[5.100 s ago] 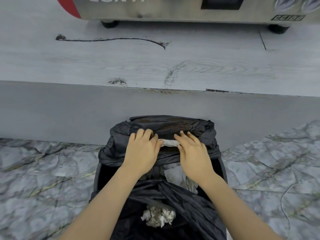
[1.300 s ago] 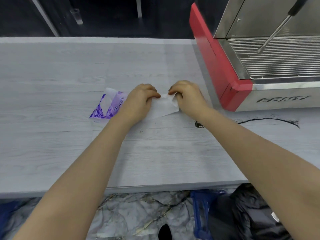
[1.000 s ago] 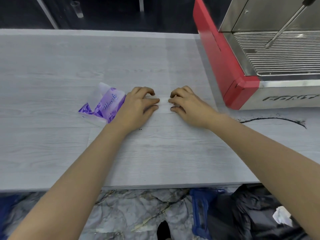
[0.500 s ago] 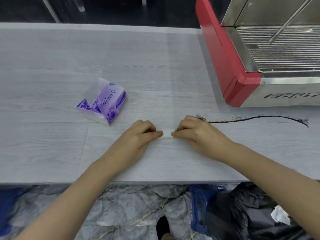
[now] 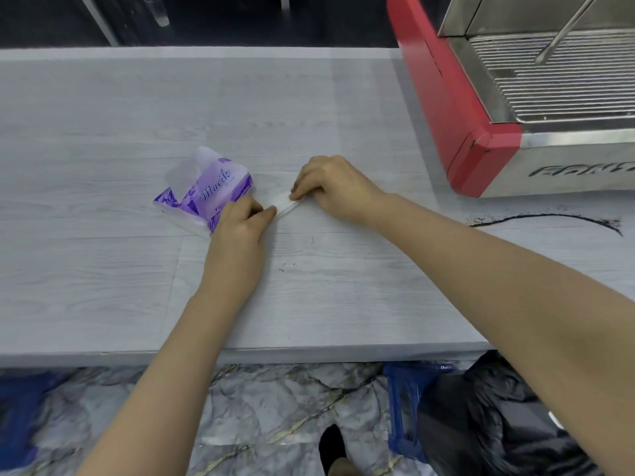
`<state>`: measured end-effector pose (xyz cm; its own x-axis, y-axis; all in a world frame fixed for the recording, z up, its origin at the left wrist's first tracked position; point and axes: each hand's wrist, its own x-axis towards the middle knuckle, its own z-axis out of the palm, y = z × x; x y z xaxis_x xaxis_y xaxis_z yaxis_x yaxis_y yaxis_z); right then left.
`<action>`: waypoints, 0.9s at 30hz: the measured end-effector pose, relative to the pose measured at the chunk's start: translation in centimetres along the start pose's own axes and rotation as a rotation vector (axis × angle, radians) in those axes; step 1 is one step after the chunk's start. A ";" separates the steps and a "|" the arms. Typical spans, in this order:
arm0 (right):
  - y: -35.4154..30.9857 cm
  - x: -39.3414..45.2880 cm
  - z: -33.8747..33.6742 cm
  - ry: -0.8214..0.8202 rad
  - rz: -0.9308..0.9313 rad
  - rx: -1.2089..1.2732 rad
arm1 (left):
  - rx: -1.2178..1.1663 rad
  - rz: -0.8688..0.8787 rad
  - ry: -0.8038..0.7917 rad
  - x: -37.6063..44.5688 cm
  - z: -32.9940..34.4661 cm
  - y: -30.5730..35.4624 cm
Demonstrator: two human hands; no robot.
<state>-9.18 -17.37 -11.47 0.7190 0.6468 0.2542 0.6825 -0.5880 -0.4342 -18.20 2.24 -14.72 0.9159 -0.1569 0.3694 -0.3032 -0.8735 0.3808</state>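
I have the left hand [image 5: 240,223] just left of the frame's centre, its fingers curled and its thumb and forefinger pinching the lower left end of a folded white tissue [image 5: 283,203]. The right hand [image 5: 331,187] sits a little higher and to the right, also curled, and pinches the other end, so the tissue runs as a narrow strip slanting between the two hands, low over the counter [image 5: 103,269]. I cannot tell whether the strip touches the surface. Directly left of the left hand, and partly covered by its knuckles, a purple tissue pack [image 5: 202,194] lies on the counter with a white sheet standing out of its top. I cannot make out whether the hand touches it. To the right of the right forearm, a thin dark line of grounds [image 5: 549,217] curves across the pale wood grain. Above that, in the upper right of the frame, stands a red and steel espresso machine [image 5: 481,156] with its ribbed drip grate [image 5: 563,84] and a steam wand [image 5: 563,32] slanting over it. Below the counter's front edge I see a marble floor [image 5: 275,400]. A black bin bag [image 5: 481,427] sits in the lower right corner beside a blue frame [image 5: 400,410].
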 end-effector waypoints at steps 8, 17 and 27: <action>-1.3 -12.1 -1.7 0.042 -0.036 0.024 | -0.054 0.236 -0.115 -6.6 0.6 7.7; -2.3 -22.3 -4.6 0.179 0.107 -0.096 | -0.279 0.463 -0.235 -6.0 2.0 12.2; 3.2 -19.4 -4.9 0.545 0.581 -0.364 | -0.380 0.490 -0.238 10.4 9.3 13.8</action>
<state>-20.28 -34.23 -13.56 0.8652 -0.0708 0.4963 0.1213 -0.9310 -0.3443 -10.41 -15.76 -13.52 0.6684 -0.6301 0.3953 -0.7311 -0.4588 0.5049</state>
